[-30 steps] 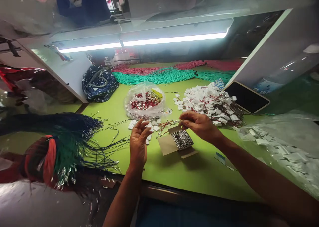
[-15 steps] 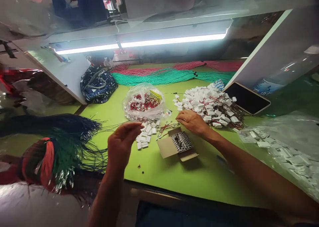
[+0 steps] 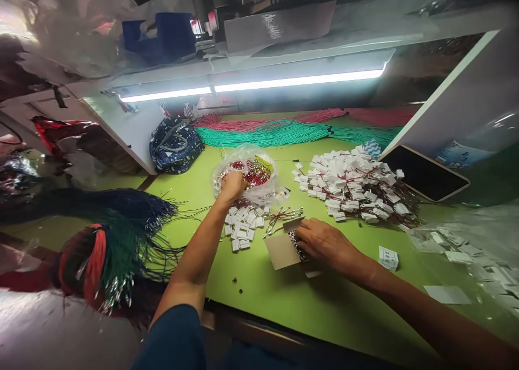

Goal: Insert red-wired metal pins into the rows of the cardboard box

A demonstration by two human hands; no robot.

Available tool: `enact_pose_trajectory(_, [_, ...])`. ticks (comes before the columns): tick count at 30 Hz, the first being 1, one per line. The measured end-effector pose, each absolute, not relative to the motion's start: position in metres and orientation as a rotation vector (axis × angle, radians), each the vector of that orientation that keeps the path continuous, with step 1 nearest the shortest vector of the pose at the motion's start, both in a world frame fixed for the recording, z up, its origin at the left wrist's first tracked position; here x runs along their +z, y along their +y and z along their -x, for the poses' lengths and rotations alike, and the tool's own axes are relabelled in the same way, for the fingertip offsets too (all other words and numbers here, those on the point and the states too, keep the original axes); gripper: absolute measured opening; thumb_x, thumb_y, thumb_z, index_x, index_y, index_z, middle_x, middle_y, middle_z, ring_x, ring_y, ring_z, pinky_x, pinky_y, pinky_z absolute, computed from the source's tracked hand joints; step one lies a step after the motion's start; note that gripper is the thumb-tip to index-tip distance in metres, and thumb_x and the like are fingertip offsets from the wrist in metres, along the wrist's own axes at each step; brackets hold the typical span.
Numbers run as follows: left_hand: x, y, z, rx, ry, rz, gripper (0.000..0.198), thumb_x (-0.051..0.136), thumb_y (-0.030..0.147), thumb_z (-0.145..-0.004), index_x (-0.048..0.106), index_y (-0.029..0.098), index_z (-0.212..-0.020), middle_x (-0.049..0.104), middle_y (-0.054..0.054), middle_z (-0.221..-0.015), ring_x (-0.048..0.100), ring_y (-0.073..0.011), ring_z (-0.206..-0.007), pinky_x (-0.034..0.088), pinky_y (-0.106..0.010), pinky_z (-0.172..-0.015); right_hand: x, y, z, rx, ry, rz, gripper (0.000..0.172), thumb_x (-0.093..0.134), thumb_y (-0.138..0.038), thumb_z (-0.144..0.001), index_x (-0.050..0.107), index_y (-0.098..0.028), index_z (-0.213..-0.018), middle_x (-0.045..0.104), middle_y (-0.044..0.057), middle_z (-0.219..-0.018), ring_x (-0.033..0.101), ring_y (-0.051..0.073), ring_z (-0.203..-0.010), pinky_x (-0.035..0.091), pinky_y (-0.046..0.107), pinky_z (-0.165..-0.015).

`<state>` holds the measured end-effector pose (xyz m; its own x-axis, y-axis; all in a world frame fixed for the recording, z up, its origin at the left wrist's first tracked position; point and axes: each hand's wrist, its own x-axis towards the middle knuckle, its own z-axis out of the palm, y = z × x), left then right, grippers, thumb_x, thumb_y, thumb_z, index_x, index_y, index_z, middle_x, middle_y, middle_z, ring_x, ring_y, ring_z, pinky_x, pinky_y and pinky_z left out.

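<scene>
The right hand [image 3: 324, 244] is laid over an open cardboard box [image 3: 279, 252] of metal terminals [image 3: 299, 245], fingers curved; whether anything is gripped cannot be told. The left hand [image 3: 233, 186] is pressed into a clear plastic bag [image 3: 263, 189] of red wires [image 3: 255, 172], its grip hidden. White connectors [image 3: 241, 226] are heaped just below that hand, more connectors [image 3: 352, 189] lie beyond the box, and green wire bundles [image 3: 263, 134] are laid farthest off.
</scene>
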<state>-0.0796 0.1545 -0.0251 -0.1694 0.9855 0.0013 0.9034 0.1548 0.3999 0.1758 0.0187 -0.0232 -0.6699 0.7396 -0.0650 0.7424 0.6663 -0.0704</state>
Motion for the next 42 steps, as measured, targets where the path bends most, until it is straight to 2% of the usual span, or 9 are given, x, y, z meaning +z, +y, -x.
enact_pose_trajectory(6, [-0.039,0.153,0.086,0.662,2.001,-1.805,0.007,0.062,0.016,-0.066,0.068,0.016,-0.070,0.065,-0.002,-0.065,0.058,-0.0154,-0.066,0.043,-0.026,-0.065,-0.031,0.022,-0.176,-0.267,2.903,-1.233,0.013,0.051,-0.015,-0.086,0.060,-0.017,-0.077,0.060,0.006,-0.083,0.053,0.017,-0.076,0.033,0.028,-0.064])
enact_pose_trajectory(13, [-0.013,0.143,0.089,1.068,1.818,-1.785,0.015,0.056,0.022,-0.074,0.065,0.015,-0.084,0.067,-0.002,-0.078,0.058,-0.0122,-0.071,0.045,-0.023,-0.068,-0.033,0.022,-0.181,-0.327,3.027,-1.137,0.013,0.048,-0.017,-0.087,0.059,-0.017,-0.080,0.060,0.005,-0.081,0.053,0.017,-0.074,0.035,0.028,-0.067])
enact_pose_trajectory(17, [0.008,0.138,0.083,1.482,1.535,-1.626,0.017,0.062,0.021,-0.071,0.065,0.015,-0.087,0.067,-0.002,-0.084,0.061,-0.0113,-0.075,0.047,-0.023,-0.073,-0.032,0.021,-0.179,-0.219,2.967,-1.170,0.013,0.050,-0.013,-0.083,0.061,-0.018,-0.080,0.061,0.006,-0.083,0.053,0.016,-0.071,0.032,0.027,-0.061])
enact_pose_trajectory(22, [0.034,0.116,0.077,1.838,1.228,-1.259,0.016,0.067,0.019,-0.071,0.064,0.016,-0.086,0.066,-0.001,-0.076,0.060,-0.0093,-0.063,0.049,-0.021,-0.059,-0.031,0.020,-0.175,-0.128,2.957,-1.171,0.018,0.048,-0.012,-0.084,0.063,-0.018,-0.077,0.060,0.005,-0.079,0.050,0.015,-0.065,0.026,0.027,-0.055])
enact_pose_trajectory(24, [0.038,0.108,0.077,1.911,1.114,-1.084,0.013,0.065,0.016,-0.073,0.062,0.017,-0.086,0.065,0.000,-0.075,0.061,-0.0086,-0.062,0.050,-0.021,-0.059,-0.029,0.020,-0.176,-0.110,2.951,-1.157,0.017,0.048,-0.013,-0.085,0.063,-0.018,-0.079,0.061,0.005,-0.080,0.050,0.015,-0.065,0.026,0.027,-0.055])
enact_pose_trajectory(30, [0.033,0.091,0.076,1.883,0.982,-0.603,0.015,0.057,0.003,-0.078,0.055,0.017,-0.082,0.063,0.002,-0.070,0.064,-0.0067,-0.065,0.052,-0.019,-0.067,-0.023,0.016,-0.173,-0.068,2.929,-1.158,0.017,0.050,-0.010,-0.083,0.063,-0.018,-0.076,0.060,0.005,-0.082,0.051,0.014,-0.066,0.026,0.027,-0.055])
enact_pose_trajectory(36, [0.024,0.049,0.067,1.711,0.983,-0.476,0.013,0.056,0.003,-0.080,0.058,0.016,-0.081,0.066,0.000,-0.072,0.065,-0.0056,-0.068,0.052,-0.016,-0.072,-0.015,0.018,-0.176,-0.219,2.962,-1.197,0.020,0.046,-0.012,-0.085,0.063,-0.018,-0.075,0.060,0.005,-0.080,0.051,0.014,-0.066,0.027,0.025,-0.053])
enact_pose_trajectory(39, [0.013,0.024,0.059,1.690,1.019,-0.451,0.011,0.060,0.006,-0.079,0.058,0.016,-0.080,0.067,0.000,-0.072,0.066,-0.0073,-0.070,0.052,-0.017,-0.071,-0.012,0.016,-0.181,-0.444,3.047,-1.320,0.019,0.044,-0.019,-0.087,0.062,-0.018,-0.081,0.062,0.005,-0.078,0.055,0.015,-0.068,0.033,0.025,-0.057])
enact_pose_trajectory(42, [0.000,0.007,0.050,1.673,1.047,-0.462,0.011,0.066,0.011,-0.076,0.058,0.018,-0.080,0.067,0.001,-0.072,0.067,-0.0088,-0.071,0.053,-0.019,-0.070,-0.007,0.012,-0.185,-0.873,3.106,-1.500,0.015,0.046,-0.023,-0.085,0.060,-0.018,-0.083,0.063,0.001,-0.069,0.054,0.012,-0.060,0.036,0.023,-0.057])
